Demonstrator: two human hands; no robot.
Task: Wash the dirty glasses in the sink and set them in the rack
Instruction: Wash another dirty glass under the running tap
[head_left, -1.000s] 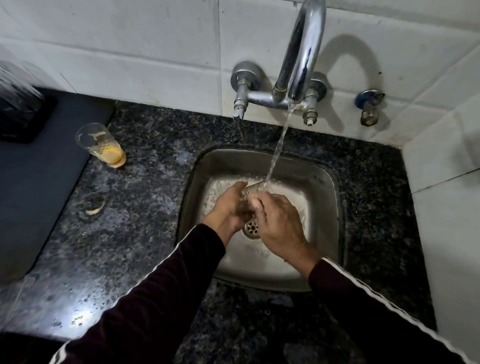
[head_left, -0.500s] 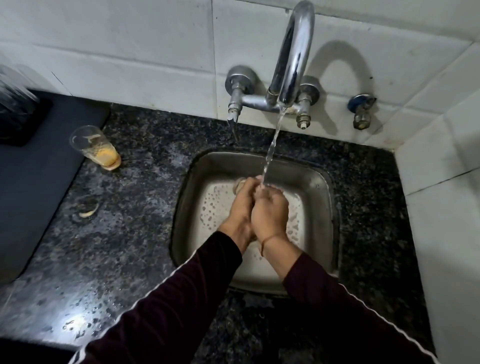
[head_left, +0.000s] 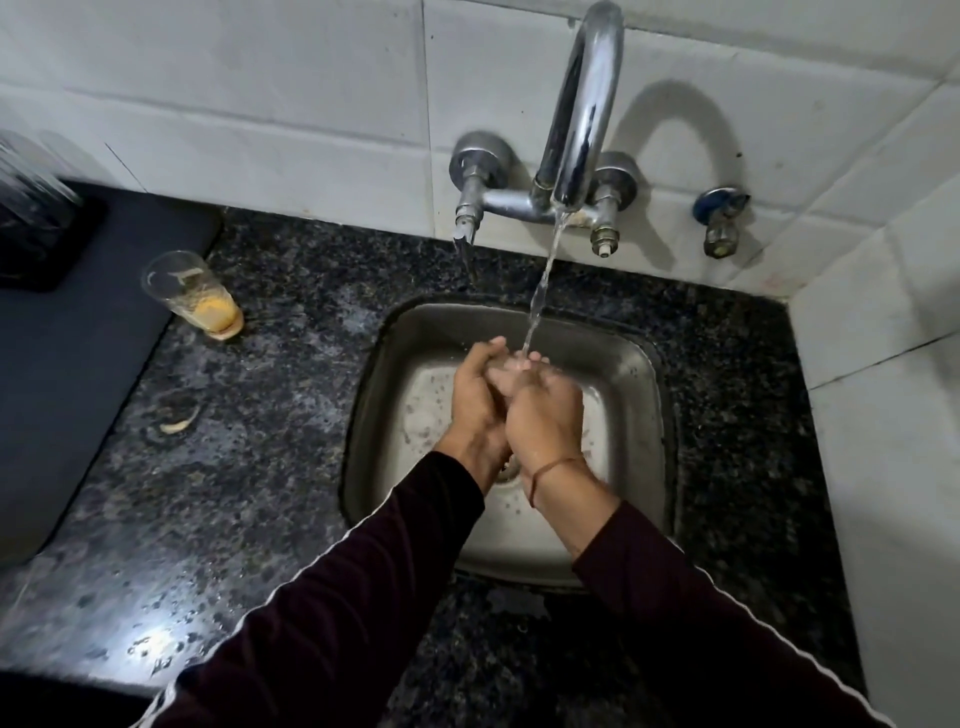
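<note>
My left hand and my right hand are pressed together over the steel sink, right under the water stream from the chrome tap. My left fingers curl over the right fingers. No glass shows plainly between the palms, and I cannot tell whether one is hidden there. A dirty glass with orange residue at its bottom stands on the granite counter, left of the sink. A dark rack holding blurred clear glassware sits at the far left edge.
A dark mat covers the counter's left side under the rack. A small orange scrap lies on the wet granite beside it. A second wall valve sits right of the tap. White tiled walls close the back and right side.
A glass rim showed between my hands in the earlier frames and no longer shows. My hands have closed together and risen towards the stream. The view has shifted slightly.
</note>
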